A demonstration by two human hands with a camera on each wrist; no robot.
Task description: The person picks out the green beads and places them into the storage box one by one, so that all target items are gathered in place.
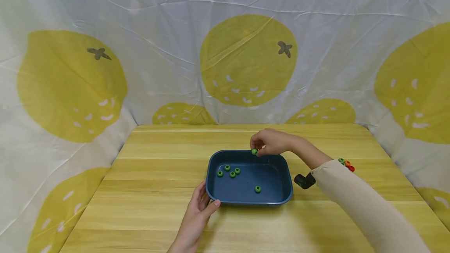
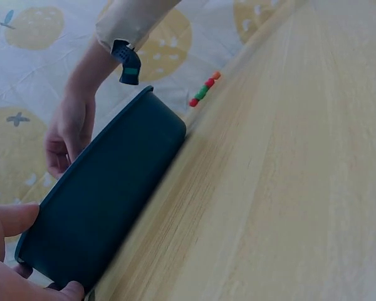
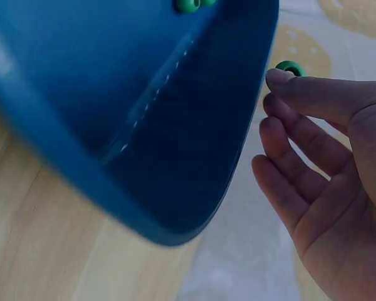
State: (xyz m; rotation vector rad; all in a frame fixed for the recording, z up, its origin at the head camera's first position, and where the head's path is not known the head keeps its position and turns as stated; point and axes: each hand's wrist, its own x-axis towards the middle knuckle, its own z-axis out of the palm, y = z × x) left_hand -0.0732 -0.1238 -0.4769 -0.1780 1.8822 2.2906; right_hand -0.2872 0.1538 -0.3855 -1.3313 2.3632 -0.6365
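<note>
Gripping a blue tray (image 1: 246, 204) containing five green beads (image 1: 232, 174) is the left hand (image 1: 195, 214). Fingers (image 3: 313, 141) of right hand (image 1: 273, 141) pinch another bead (image 1: 254, 152). Sleeve (image 1: 365, 202) partly hides multicoloured beads (image 1: 347, 163)

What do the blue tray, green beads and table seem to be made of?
Blue tray: probably plastic, semi-gloss; moulded-looking rounded corners, pale highlights. Green beads: painted wood or plastic, can't tell which; smooth, evenly coloured. Table: wood or wood-look laminate, satin; long grain streaks.
</note>
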